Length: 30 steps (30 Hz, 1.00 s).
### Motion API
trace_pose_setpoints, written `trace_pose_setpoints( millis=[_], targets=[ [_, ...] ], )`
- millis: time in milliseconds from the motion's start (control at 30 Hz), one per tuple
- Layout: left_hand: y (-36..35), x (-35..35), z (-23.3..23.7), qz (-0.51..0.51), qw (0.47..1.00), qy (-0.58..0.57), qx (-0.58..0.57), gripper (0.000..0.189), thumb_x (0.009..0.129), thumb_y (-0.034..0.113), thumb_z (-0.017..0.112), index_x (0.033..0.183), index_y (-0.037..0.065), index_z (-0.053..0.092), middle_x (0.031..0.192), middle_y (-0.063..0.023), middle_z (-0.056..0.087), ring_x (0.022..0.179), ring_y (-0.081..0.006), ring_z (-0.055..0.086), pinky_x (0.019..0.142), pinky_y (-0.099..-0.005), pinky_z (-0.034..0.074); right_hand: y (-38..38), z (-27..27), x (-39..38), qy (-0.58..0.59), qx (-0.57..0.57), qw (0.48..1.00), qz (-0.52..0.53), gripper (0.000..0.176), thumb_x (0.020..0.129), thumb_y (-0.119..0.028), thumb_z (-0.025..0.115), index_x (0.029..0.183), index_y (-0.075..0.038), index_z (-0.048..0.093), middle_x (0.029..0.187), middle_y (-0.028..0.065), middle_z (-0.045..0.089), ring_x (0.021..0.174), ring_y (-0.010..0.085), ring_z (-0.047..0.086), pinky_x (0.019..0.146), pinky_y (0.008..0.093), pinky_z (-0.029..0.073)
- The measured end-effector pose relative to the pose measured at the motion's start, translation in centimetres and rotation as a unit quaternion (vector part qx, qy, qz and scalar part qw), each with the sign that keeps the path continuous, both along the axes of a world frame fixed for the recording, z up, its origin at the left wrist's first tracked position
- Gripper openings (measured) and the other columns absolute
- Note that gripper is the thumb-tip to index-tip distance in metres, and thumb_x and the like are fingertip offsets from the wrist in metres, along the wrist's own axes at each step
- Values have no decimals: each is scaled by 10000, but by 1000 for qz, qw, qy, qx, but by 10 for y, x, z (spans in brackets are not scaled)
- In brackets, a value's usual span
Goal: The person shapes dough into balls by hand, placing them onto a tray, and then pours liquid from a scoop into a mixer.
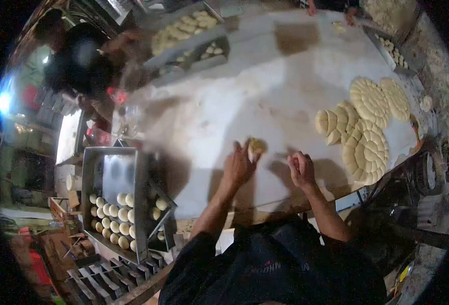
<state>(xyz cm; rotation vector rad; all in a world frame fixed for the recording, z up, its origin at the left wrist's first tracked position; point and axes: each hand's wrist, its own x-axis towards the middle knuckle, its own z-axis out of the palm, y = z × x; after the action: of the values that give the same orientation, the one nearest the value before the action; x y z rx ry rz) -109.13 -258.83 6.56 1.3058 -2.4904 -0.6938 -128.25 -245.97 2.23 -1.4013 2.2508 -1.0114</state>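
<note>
My left hand (239, 165) is over the near middle of the table, its fingers curled around a small piece of dough (256, 146). A yellowish-brown patch, like filling, shows on top of that piece. To its right, my right hand (300, 169) is closed around a thin stick-like tool (281, 154) that points toward the dough. The tool's exact kind is too blurred to make out. Farther right lie coiled rounds of cut dough pieces (365, 151), apart from both hands.
A metal tray (86, 175) with several dough balls (113, 210) stands tilted at the left. Trays of shaped dough (186, 28) sit at the far left, another tray (382, 48) at the far right. Bottles with red labels (98, 135) stand beside the table (204, 132). Other people work across it.
</note>
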Motion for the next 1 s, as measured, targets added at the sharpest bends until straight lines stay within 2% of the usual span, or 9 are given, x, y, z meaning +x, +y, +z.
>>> trace_pose_setpoints(
  millis=[167, 300, 333, 367, 433, 700, 767, 900, 1000],
  targets=[
    [42, 28, -39, -6, 987, -162, 3, 642, 904, 410, 542, 1406, 57, 353, 1188, -276, 493, 940, -428, 570, 769, -519, 483, 20, -4, -17, 74, -110, 983, 129, 50, 843, -81, 520, 871, -45, 500, 841, 139, 516, 802, 340, 467, 725, 436, 365],
    [63, 103, -85, 67, 935, 269, 220, 400, 881, 265, 573, 1226, 63, 552, 1148, -227, 551, 1121, -459, 472, 985, -565, 325, 47, -29, -55, 136, -125, 950, 250, 186, 717, -137, 639, 807, -26, 519, 873, 158, 507, 852, 358, 487, 781, 500, 399],
    [52, 107, -55, -53, 995, 14, -81, 305, 834, 213, 614, 1104, 72, 609, 1130, -193, 576, 1113, -442, 484, 951, -550, 359, 37, -29, -60, 130, -129, 952, 246, 186, 717, -137, 639, 807, -26, 519, 873, 158, 507, 852, 358, 487, 781, 500, 399],
    [33, 162, -176, 134, 933, 256, 213, 261, 798, 206, 664, 1018, 74, 619, 1060, -154, 599, 1045, -379, 520, 907, -502, 407, 20, -26, -66, 151, -131, 958, 205, 211, 697, -142, 655, 818, -25, 527, 897, 159, 510, 866, 363, 492, 802, 517, 402],
    [-8, 110, -98, 10, 984, -53, -169, 228, 777, 215, 710, 940, 78, 627, 951, -118, 612, 942, -318, 542, 837, -430, 444, -10, -27, -67, 175, -131, 962, 164, 239, 677, -147, 671, 830, -25, 534, 922, 159, 512, 879, 367, 498, 824, 533, 405],
    [43, 52, -80, -23, 960, 43, -277, 141, 831, 183, 636, 886, 54, 618, 926, -130, 599, 857, -287, 562, 793, -406, 470, 21, -39, -23, 101, -141, 935, 310, 180, 658, -63, 611, 803, -2, 525, 827, 170, 527, 856, 387, 533, 947, 554, 392],
    [54, 117, -132, 197, 745, 483, 417, 311, 881, 202, 610, 1159, 66, 578, 1126, -102, 606, 1037, -242, 551, 852, -362, 513, 27, -77, -63, 77, -147, 934, 317, 169, 667, -51, 607, 803, -8, 515, 872, 182, 517, 927, 399, 513, 952, 555, 387],
    [-22, 133, -120, 59, 981, -30, -183, 216, 827, 168, 638, 998, 48, 581, 950, -87, 594, 892, -217, 547, 681, -368, 475, -40, -32, -67, 147, -103, 963, 202, 164, 711, -51, 594, 836, -9, 497, 910, 179, 500, 965, 400, 476, 956, 547, 369],
    [-24, 54, -51, 215, 964, 149, -47, 186, 830, 195, 589, 927, 37, 594, 913, -126, 578, 918, -272, 535, 805, -420, 436, -70, -39, -31, 189, -154, 969, 44, 137, 734, -36, 594, 836, -19, 505, 915, 172, 509, 888, 371, 471, 797, 490, 378]
  ],
)
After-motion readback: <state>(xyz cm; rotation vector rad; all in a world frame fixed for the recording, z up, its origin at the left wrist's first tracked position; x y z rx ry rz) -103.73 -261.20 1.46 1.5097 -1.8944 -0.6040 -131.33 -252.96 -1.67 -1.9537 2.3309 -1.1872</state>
